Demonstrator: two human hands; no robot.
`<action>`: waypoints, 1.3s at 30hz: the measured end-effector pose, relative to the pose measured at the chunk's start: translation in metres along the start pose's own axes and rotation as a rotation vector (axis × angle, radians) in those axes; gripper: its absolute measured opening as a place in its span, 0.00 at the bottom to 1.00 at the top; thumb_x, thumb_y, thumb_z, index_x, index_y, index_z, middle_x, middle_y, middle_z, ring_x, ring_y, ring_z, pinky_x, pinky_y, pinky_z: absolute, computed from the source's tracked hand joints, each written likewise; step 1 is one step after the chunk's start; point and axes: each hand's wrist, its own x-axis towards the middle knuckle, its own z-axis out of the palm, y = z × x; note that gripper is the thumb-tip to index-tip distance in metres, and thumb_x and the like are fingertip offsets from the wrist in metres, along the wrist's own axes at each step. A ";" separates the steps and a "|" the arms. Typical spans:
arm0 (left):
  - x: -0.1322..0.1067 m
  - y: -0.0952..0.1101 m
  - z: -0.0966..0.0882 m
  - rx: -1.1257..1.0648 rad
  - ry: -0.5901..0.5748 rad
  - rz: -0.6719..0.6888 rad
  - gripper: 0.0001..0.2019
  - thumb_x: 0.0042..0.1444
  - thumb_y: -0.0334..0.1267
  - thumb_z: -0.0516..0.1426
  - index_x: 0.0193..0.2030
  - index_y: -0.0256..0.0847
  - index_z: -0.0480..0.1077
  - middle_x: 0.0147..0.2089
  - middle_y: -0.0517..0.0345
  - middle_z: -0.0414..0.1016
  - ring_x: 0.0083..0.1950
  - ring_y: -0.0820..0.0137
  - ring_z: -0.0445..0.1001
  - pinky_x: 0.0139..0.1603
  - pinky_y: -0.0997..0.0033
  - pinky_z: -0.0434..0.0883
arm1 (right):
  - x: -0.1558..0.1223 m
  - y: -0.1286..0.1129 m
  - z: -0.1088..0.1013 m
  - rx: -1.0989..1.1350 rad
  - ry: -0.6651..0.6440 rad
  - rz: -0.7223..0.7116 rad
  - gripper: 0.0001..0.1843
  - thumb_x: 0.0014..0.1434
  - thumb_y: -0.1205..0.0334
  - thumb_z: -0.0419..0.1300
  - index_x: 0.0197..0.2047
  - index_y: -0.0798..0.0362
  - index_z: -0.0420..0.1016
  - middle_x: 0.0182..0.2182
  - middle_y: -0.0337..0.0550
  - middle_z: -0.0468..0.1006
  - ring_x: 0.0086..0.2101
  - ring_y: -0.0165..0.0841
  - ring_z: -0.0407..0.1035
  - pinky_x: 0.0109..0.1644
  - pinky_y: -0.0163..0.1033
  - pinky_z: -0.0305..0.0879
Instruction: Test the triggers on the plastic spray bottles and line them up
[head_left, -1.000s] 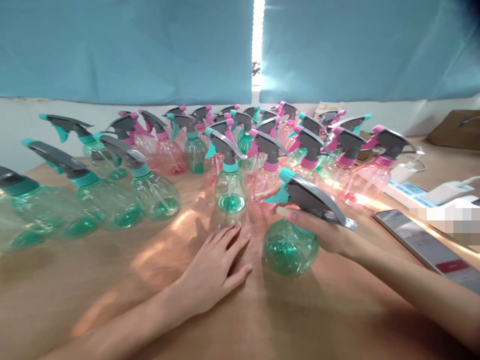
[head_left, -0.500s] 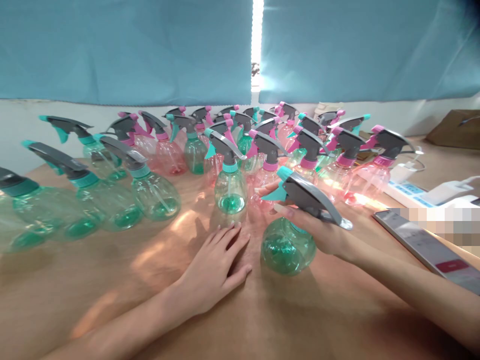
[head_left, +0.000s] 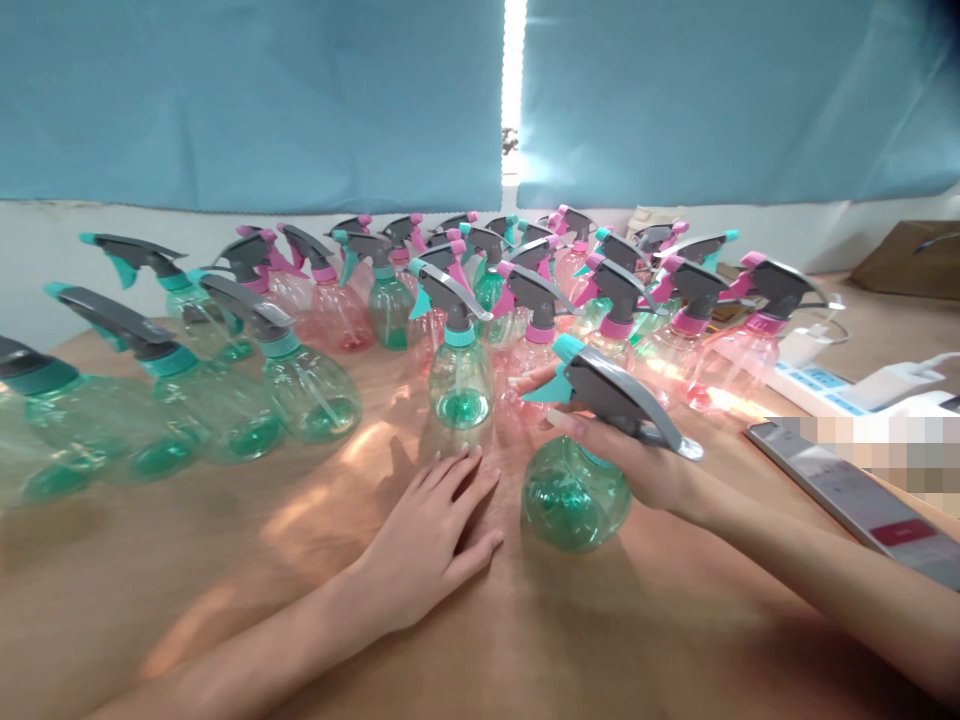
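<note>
My right hand [head_left: 637, 455] is closed around the neck of a green spray bottle [head_left: 576, 500], just under its grey head with a turquoise nozzle and trigger. This bottle is upright, right of centre and close to me. My left hand [head_left: 427, 535] lies palm down on the wooden table [head_left: 315, 620], fingers stretched out and holding nothing. Just beyond its fingertips stands another green spray bottle [head_left: 460, 385]. A pink spray bottle [head_left: 531, 365] is behind the held one, partly hidden by my right fingers.
Several green bottles [head_left: 311, 395] line the left side. A cluster of pink and green ones fills the back, below a blue curtain [head_left: 247, 100]. On the right lie a phone [head_left: 855, 500], a white power strip [head_left: 814, 385] with plugs, and a brown bag [head_left: 911, 258].
</note>
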 end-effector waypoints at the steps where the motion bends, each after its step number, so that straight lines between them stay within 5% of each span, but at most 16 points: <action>1: 0.000 0.000 0.000 0.001 -0.003 0.001 0.25 0.66 0.47 0.52 0.66 0.39 0.59 0.69 0.45 0.57 0.68 0.53 0.55 0.64 0.47 0.58 | 0.000 0.000 0.000 -0.009 -0.004 0.008 0.07 0.60 0.60 0.61 0.42 0.46 0.73 0.30 0.35 0.74 0.34 0.32 0.72 0.38 0.39 0.69; 5: 0.000 -0.001 0.001 0.004 -0.010 -0.001 0.25 0.66 0.46 0.52 0.66 0.38 0.59 0.69 0.44 0.56 0.68 0.53 0.55 0.65 0.47 0.57 | 0.000 -0.001 0.000 -0.039 -0.007 -0.018 0.04 0.60 0.58 0.60 0.37 0.48 0.71 0.32 0.35 0.76 0.30 0.30 0.69 0.33 0.37 0.67; 13: 0.000 -0.001 0.003 -0.007 0.010 -0.001 0.25 0.66 0.46 0.52 0.66 0.40 0.59 0.69 0.46 0.57 0.69 0.53 0.55 0.66 0.47 0.56 | 0.002 -0.004 -0.003 -0.087 -0.029 -0.048 0.03 0.61 0.62 0.59 0.34 0.49 0.71 0.39 0.36 0.76 0.35 0.29 0.71 0.40 0.37 0.67; 19: 0.000 -0.002 0.003 -0.008 0.024 0.008 0.24 0.66 0.46 0.52 0.66 0.39 0.60 0.68 0.45 0.58 0.68 0.52 0.57 0.65 0.46 0.57 | 0.004 -0.003 -0.002 -0.109 -0.021 -0.038 0.05 0.63 0.57 0.57 0.41 0.47 0.70 0.25 0.32 0.66 0.22 0.25 0.58 0.26 0.34 0.57; 26: 0.001 -0.005 0.005 -0.009 0.071 0.016 0.23 0.66 0.45 0.52 0.64 0.38 0.62 0.67 0.43 0.61 0.66 0.51 0.60 0.62 0.44 0.61 | 0.006 -0.004 -0.001 -0.090 -0.049 -0.034 0.09 0.63 0.52 0.55 0.37 0.49 0.66 0.25 0.34 0.64 0.27 0.29 0.63 0.29 0.36 0.58; 39: 0.004 -0.001 0.004 -0.038 0.071 0.003 0.20 0.66 0.43 0.53 0.61 0.38 0.64 0.65 0.44 0.62 0.65 0.53 0.60 0.62 0.46 0.60 | 0.009 -0.010 -0.003 -0.166 -0.043 -0.147 0.11 0.62 0.64 0.56 0.29 0.49 0.59 0.22 0.30 0.56 0.24 0.26 0.51 0.27 0.36 0.51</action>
